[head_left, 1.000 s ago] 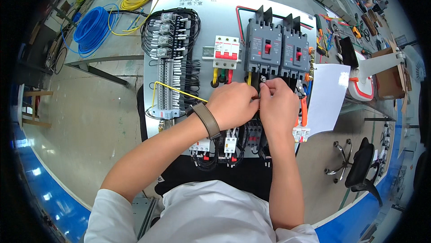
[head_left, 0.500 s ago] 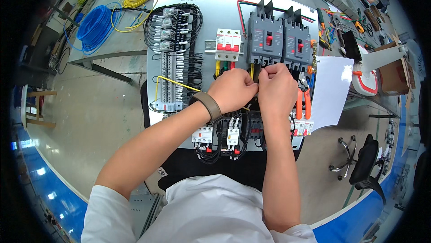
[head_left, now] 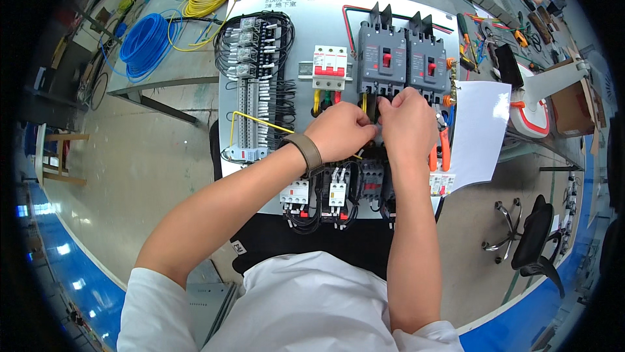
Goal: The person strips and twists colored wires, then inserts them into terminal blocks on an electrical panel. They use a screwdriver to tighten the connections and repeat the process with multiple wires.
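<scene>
Two hands are brought together just below the left grey circuit breaker [head_left: 381, 59] on the grey mounting panel [head_left: 306, 0]. The left hand [head_left: 342, 132] is curled closed, its fingertips pinched at the breaker's lower terminals; what is pinched is hidden by the knuckles, though a yellow wire [head_left: 250, 118] is seen running in from the far left side of that hand toward its palm, its long axis lying nearly level and slightly sloped. The right hand [head_left: 407, 121] is likewise closed, fingers bent at the same terminal row, touching the left hand's fingertips; whether a tool or a wire end is gripped cannot be told. The terminals lie directly ahead of both hands, equally near to each. Below the wrists, white and dark contactors [head_left: 335, 189] are partly covered by the forearms. Orange-handled pliers [head_left: 441, 150] are laid just to the right of the right hand, beside a white paper sheet [head_left: 478, 131]. The wire's end and the terminal screw are fully concealed.
</scene>
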`<action>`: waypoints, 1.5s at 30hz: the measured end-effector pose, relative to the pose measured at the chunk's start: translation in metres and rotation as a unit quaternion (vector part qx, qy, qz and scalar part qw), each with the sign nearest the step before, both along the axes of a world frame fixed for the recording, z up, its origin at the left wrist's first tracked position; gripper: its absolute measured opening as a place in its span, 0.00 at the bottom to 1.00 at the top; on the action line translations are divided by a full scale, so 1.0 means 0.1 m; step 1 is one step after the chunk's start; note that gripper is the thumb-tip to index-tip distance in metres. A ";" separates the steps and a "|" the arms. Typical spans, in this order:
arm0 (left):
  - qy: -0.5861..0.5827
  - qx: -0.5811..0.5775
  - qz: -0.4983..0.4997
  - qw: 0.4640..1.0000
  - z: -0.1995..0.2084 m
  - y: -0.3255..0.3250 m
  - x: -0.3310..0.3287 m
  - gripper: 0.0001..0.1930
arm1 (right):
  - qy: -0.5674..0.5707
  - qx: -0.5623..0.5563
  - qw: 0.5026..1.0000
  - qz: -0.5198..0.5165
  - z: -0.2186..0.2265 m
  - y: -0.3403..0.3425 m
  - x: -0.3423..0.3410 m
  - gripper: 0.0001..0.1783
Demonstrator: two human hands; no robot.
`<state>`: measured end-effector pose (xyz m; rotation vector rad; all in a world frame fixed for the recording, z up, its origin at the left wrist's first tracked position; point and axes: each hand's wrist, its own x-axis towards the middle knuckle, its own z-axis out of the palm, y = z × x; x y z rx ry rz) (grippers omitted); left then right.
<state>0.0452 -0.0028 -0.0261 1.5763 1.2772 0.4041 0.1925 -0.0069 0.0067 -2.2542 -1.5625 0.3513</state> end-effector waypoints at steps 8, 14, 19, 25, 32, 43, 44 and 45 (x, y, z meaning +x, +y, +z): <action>0.070 0.229 -0.073 0.968 0.32 -0.38 0.03 0.11 | -0.011 -0.063 0.997 0.041 0.07 0.06 0.16 0.17; 0.116 0.282 -0.093 0.948 0.32 -0.62 0.23 0.21 | -0.058 -0.031 0.994 0.092 0.08 0.08 0.20 0.19; 0.147 0.270 -0.048 0.950 0.33 -0.72 0.34 0.32 | -0.049 -0.033 0.990 0.129 0.11 0.11 0.23 0.20; 0.199 0.260 -0.067 0.942 0.38 -0.66 0.44 0.33 | -0.038 -0.024 0.993 0.112 0.09 0.11 0.27 0.19; 0.250 0.310 -0.055 0.915 0.25 -0.51 0.51 0.17 | -0.028 -0.044 0.988 0.142 0.12 0.12 0.30 0.19; 0.238 0.314 -0.061 0.917 0.18 -0.44 0.43 0.25 | 0.136 -0.088 0.964 0.210 0.37 0.19 0.66 0.21; 0.233 0.319 -0.059 0.917 0.18 -0.43 0.42 0.26 | 0.250 -0.107 0.947 0.173 0.46 0.26 0.86 0.18; 0.234 0.318 -0.052 0.917 0.16 -0.45 0.38 0.26 | 0.312 -0.079 0.936 0.143 0.60 0.37 1.00 0.14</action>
